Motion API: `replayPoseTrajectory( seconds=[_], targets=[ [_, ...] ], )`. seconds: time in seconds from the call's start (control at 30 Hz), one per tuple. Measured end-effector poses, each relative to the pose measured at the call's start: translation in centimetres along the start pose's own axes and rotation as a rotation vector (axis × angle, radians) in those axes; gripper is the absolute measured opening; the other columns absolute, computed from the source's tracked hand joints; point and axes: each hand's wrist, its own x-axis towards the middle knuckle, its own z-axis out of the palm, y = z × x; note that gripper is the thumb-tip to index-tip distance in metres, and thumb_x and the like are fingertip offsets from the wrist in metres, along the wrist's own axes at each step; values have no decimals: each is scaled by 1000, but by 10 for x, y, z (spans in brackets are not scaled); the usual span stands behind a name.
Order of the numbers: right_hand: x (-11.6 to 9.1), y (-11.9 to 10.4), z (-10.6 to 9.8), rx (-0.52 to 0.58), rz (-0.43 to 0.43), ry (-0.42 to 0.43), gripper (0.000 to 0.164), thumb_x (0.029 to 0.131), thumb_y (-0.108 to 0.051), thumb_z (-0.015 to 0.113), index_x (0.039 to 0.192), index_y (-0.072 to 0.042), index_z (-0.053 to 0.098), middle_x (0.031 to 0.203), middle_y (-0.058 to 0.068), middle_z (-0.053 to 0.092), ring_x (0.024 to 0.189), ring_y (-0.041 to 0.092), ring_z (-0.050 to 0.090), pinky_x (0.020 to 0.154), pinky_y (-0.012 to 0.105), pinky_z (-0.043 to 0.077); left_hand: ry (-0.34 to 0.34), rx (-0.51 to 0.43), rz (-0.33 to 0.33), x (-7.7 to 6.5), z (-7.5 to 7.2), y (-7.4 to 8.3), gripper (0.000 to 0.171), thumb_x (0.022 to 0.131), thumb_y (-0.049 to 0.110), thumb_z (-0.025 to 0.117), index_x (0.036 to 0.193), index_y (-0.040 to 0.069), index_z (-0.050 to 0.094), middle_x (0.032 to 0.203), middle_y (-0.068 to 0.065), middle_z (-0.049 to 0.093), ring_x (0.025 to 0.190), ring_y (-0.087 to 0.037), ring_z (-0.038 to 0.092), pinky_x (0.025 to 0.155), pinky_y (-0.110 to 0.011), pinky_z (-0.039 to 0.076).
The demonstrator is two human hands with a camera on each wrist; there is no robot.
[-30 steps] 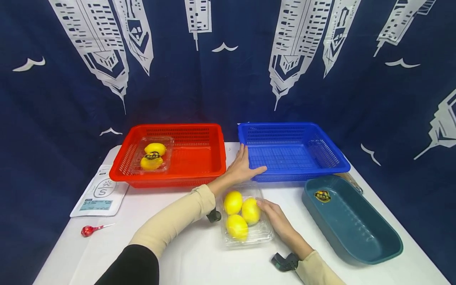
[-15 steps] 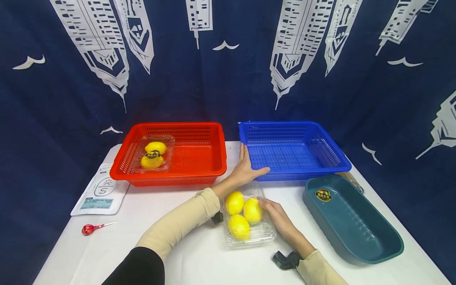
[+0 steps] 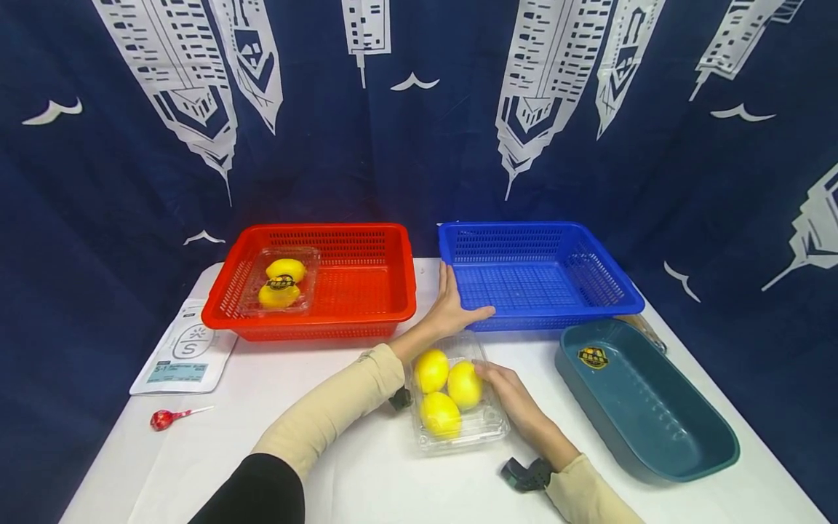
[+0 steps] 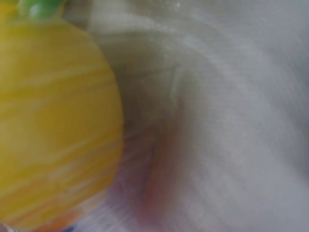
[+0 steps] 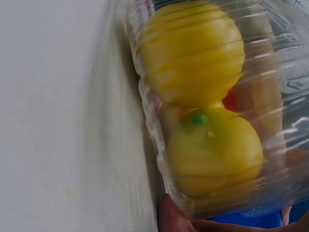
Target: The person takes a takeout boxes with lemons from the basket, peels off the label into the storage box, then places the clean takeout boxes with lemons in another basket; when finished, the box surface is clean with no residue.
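A clear plastic clamshell box (image 3: 468, 437) with yellow lemons (image 3: 465, 384) inside is at the middle of the white table. My right hand (image 3: 511, 397) grips its right side; in the right wrist view the thumb (image 5: 175, 215) is at the box's edge. Beyond the box, my left hand (image 3: 452, 309) lies by the near left corner of the blue basket (image 3: 543, 319). Its fingers are straight and the thumb is spread toward the front rim; whether it touches is unclear. The left wrist view is blurred, with one lemon (image 4: 53, 121) close up.
A red basket (image 3: 327, 327) at back left holds another clear box (image 3: 308, 280) with two lemons. A teal bin (image 3: 648, 407) stands at right. At left lie a white pouch (image 3: 190, 349) and a red lollipop (image 3: 162, 419). A dark blue curtain (image 3: 366, 160) hangs behind.
The left hand and forearm have shifted slightly right along the blue basket's corner. The lemon box has moved a little right along with the right hand. Over the last half second almost nothing moves.
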Motion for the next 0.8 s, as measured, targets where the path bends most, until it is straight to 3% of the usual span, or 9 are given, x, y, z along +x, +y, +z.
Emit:
replayPoseTrajectory(
  seconds=[0.3,0.5,0.67,0.8],
  targets=[
    [-1,-1,0,19,26,26,61,97,-37,44,137,8,49,148,23,45,145,40,31,123,56,13,6,-4,10,-1,1,0,122,81,49,73,155,6,-14,162,-3,-26,154,-27,-3,123,-50,19],
    [-8,-1,-5,13,68,57,59,96,-39,47,134,5,54,140,22,55,137,39,42,121,56,21,23,-21,4,0,3,-1,122,80,48,74,155,7,-12,163,-3,-24,154,-28,2,122,-51,21],
    [-16,-4,-12,-20,79,90,48,97,-35,45,121,1,65,124,15,67,119,24,58,115,45,35,32,-25,7,0,4,-1,121,80,48,74,155,8,-12,163,-1,-25,154,-27,2,122,-50,21],
    [-23,-9,-22,-48,55,48,48,99,-34,42,122,1,65,123,15,67,115,17,59,110,40,39,44,-30,8,-1,5,0,121,80,47,75,155,7,-11,163,-2,-24,154,-27,3,122,-50,22]
  ],
)
